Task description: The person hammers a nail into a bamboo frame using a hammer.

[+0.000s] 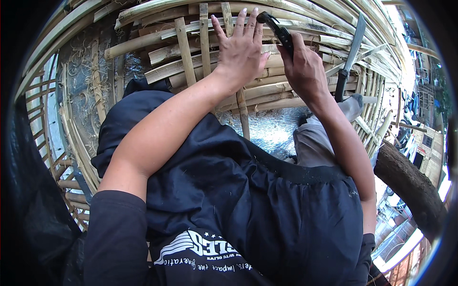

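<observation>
My left hand (238, 52) lies with its fingers spread on the split bamboo slats (274, 71), pressing on them with nothing in its grip. Just right of it, my right hand (305, 66) is closed around the black handle of a hammer (275, 29). The hammer's dark rounded head points up and left, close to the left hand's fingertips. Several short bamboo cross strips (185, 50) lie across the slats to the left of my left hand. Whether a nail sits under the hammer head, I cannot tell.
A long-bladed machete (354, 50) with a black handle rests on the slats at the right. Curly bamboo shavings (98, 81) litter the left side. Shiny silver sheeting (262, 131) shows below the slats. A thick dark log (410, 186) stands out at the right.
</observation>
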`<action>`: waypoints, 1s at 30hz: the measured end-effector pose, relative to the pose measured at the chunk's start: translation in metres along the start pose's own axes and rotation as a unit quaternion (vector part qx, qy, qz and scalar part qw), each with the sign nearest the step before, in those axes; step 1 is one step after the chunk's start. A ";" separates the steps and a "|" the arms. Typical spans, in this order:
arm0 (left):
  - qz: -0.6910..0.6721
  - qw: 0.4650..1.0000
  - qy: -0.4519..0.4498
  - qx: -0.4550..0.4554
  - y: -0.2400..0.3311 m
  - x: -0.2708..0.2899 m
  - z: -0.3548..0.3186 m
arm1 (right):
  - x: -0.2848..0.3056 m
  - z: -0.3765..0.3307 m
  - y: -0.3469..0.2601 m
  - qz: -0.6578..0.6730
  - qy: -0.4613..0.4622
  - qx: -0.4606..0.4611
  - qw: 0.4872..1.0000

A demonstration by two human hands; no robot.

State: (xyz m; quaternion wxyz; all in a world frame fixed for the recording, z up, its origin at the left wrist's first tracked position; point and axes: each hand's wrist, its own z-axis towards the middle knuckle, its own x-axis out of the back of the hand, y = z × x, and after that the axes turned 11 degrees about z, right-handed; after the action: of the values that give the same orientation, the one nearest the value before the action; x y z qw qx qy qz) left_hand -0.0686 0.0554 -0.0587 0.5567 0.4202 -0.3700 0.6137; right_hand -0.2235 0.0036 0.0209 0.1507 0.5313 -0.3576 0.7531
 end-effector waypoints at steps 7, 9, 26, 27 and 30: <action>-0.009 1.000 -0.014 0.003 0.001 0.003 0.002 | 0.003 0.002 -0.004 0.023 0.046 0.046 0.998; -0.007 1.000 -0.020 0.010 0.000 0.004 0.001 | -0.005 0.000 -0.003 0.023 0.021 0.023 0.999; -0.017 1.000 0.000 0.021 0.003 0.004 0.001 | -0.001 0.005 0.000 0.152 0.054 -0.058 0.985; -0.017 1.000 0.000 0.021 0.002 0.007 0.002 | -0.001 0.006 0.000 0.152 0.055 -0.058 0.985; 0.002 0.997 -0.081 -0.009 -0.001 0.013 0.005 | 0.001 0.006 -0.001 0.146 0.042 -0.066 0.986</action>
State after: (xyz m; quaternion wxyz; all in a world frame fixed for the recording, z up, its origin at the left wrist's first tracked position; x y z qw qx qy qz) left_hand -0.0676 0.0559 -0.0452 0.5272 0.4629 -0.4203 0.5754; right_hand -0.2185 -0.0002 0.0231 0.0883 0.4301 -0.4738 0.7633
